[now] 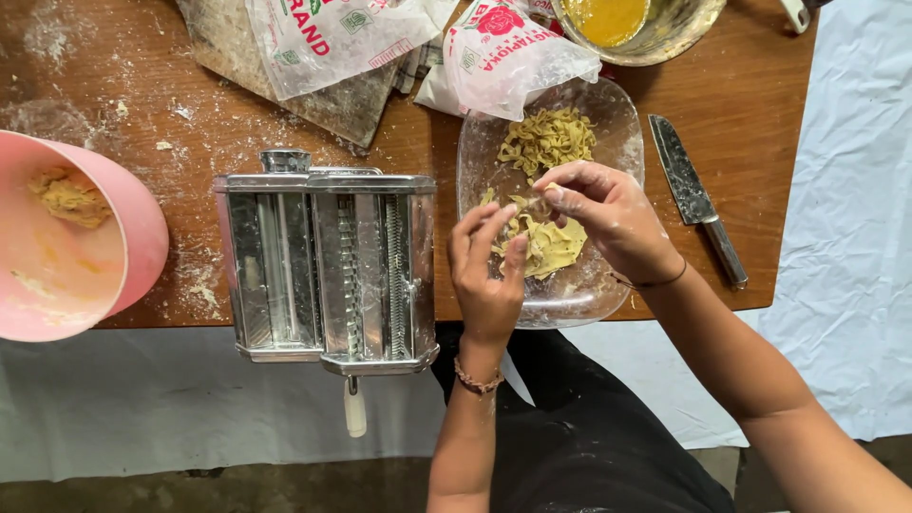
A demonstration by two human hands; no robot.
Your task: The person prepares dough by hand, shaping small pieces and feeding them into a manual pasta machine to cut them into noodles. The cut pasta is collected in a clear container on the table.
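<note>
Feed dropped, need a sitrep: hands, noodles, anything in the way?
Both hands, left and right, pinching noodles over glass dish. Pasta machine beside left hand. Knife right of dish, apart.

Your hands hide part of the noodles (546, 249); the pink bowl (142, 228) and far metal bowl (665, 43) run off frame.

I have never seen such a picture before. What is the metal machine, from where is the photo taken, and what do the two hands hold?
The one picture comes from a camera worn on the person's head, looking down at a wooden table dusted with flour. The metal machine is a hand-cranked pasta roller. The left hand and right hand together hold yellow noodle strands over a glass dish with more noodles. A pink bowl with dough stands left, a knife lies right, and plastic bags lie behind.
</note>
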